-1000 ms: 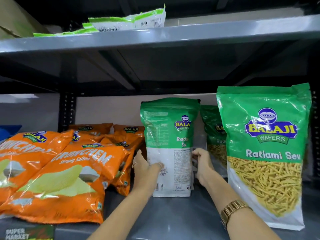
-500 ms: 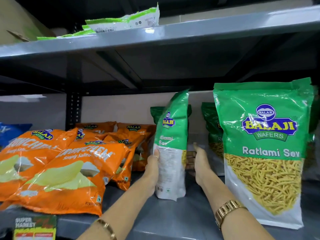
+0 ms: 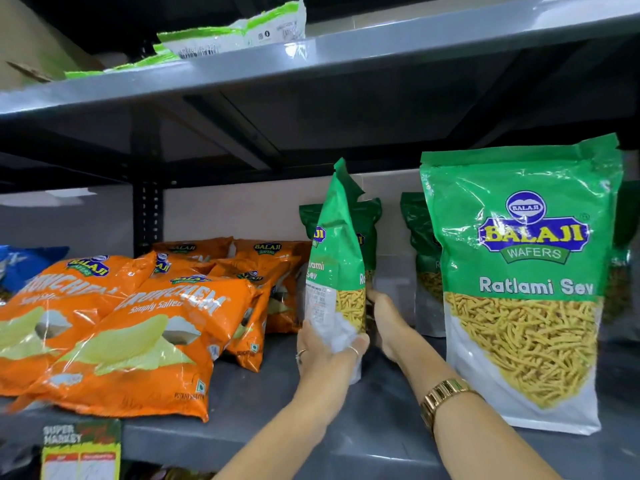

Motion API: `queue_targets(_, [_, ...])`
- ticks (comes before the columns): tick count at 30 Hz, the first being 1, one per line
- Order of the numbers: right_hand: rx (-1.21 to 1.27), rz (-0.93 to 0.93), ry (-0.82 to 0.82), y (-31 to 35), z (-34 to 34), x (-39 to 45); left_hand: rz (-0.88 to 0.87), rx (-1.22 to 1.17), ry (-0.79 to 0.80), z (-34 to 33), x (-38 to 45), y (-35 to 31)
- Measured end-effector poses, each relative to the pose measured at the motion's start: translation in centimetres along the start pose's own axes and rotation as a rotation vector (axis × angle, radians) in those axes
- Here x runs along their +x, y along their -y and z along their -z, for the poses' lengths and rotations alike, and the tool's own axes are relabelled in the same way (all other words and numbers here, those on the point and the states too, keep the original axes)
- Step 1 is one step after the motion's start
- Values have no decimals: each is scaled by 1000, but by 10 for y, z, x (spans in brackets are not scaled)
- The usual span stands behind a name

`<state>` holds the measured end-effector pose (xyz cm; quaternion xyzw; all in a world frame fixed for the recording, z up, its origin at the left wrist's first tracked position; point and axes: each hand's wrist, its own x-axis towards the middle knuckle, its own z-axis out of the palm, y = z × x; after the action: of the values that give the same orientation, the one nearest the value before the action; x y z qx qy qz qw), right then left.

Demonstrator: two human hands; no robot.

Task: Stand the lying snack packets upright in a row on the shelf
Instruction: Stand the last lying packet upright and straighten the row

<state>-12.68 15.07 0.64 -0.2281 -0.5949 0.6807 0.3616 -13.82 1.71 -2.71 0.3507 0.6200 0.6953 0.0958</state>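
Note:
A green Ratlami Sev packet (image 3: 335, 271) stands upright and edge-on in the middle of the grey shelf (image 3: 277, 403). My left hand (image 3: 327, 355) grips its lower end. My right hand (image 3: 386, 318) reaches behind it, flat against its far side, fingers partly hidden. Another green packet (image 3: 372, 233) stands behind it, and a further one (image 3: 420, 261) stands at the back. A large Ratlami Sev packet (image 3: 523, 282) stands upright at the front right.
Several orange wafer packets (image 3: 138, 327) lie piled on the left of the shelf. A blue packet (image 3: 24, 265) shows at the far left. Green-and-white packets (image 3: 235, 32) lie on the upper shelf (image 3: 346, 60). A price tag (image 3: 81, 448) hangs on the shelf edge.
The held green packet has turned from back-facing to edge-on. My left hand slid down to its bottom; my right hand moved behind it.

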Motion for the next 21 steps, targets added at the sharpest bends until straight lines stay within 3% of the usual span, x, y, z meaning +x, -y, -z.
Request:
queue_targets(5, [0, -31, 2, 3, 6, -4, -72, 138, 111, 16, 13, 4])
queue_targets(9, [54, 36, 5, 6, 7, -10, 1, 169, 259, 44, 35, 6])
queue_targets(13, [-38, 96, -185, 5, 6, -10, 56, 168, 336, 55, 52, 11])
queue_targets(17, [-167, 190, -353, 2, 8, -6, 72, 232, 261, 52, 61, 18])
queue_targets(21, [-76, 141, -251, 0, 3, -4, 35, 279, 192, 49, 62, 22])
